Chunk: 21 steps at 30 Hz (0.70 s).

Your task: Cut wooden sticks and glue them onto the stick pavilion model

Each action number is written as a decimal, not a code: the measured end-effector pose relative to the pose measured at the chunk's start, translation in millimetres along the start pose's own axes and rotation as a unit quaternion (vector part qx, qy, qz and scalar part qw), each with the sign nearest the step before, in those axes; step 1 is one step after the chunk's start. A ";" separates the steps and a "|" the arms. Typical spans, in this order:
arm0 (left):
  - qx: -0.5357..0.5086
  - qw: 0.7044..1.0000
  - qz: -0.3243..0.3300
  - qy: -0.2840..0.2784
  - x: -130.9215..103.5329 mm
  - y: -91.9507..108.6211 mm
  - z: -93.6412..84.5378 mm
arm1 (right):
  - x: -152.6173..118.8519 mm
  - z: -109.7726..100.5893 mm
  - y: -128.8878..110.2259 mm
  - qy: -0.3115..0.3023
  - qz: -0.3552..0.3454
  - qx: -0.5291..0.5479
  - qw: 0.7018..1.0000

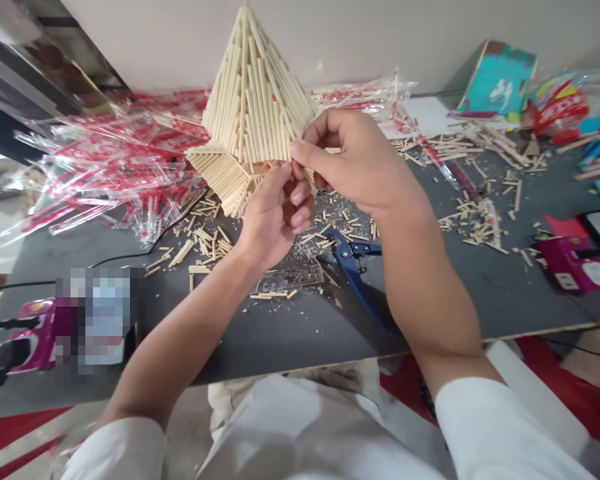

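Stick model (253, 113): upper centre of frame. Left hand (279, 213): grasping lower edge. Right hand (347, 160): pinching lower right edge. Risk: sticks (263, 87) could detach under overly hard pinch.

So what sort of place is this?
Probably a makeshift craft workspace, perhaps at home. A pointed model of pale, wooden-looking sticks is held above a dark grey table strewn with short pale stick pieces, where a blue-handled cutting tool lies.
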<state>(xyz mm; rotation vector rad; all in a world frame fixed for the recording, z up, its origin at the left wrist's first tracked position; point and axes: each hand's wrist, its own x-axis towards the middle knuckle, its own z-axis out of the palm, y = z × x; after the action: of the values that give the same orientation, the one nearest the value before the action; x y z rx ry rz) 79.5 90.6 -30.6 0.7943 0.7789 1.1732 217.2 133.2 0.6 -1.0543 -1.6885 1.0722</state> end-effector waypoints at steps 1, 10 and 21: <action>0.005 1.000 0.005 -0.004 -1.1 -1.0 -0.6 | -1.0 -1.3 -1.9 -0.004 -0.001 -0.005 1.000; 0.122 0.985 0.030 -0.114 -26.0 -21.4 -21.2 | -25.3 -22.6 -4.9 -0.149 -0.001 -0.042 0.988; 0.544 0.824 0.111 -0.113 -83.2 -35.2 -70.3 | -105.4 37.9 49.3 -0.100 0.016 0.078 0.992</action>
<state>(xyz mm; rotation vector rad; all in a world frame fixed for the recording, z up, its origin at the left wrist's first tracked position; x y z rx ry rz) 19.1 11.6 -87.2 1.9780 1.1750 0.7207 221.3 39.9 -78.4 -0.9018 -1.7170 1.3451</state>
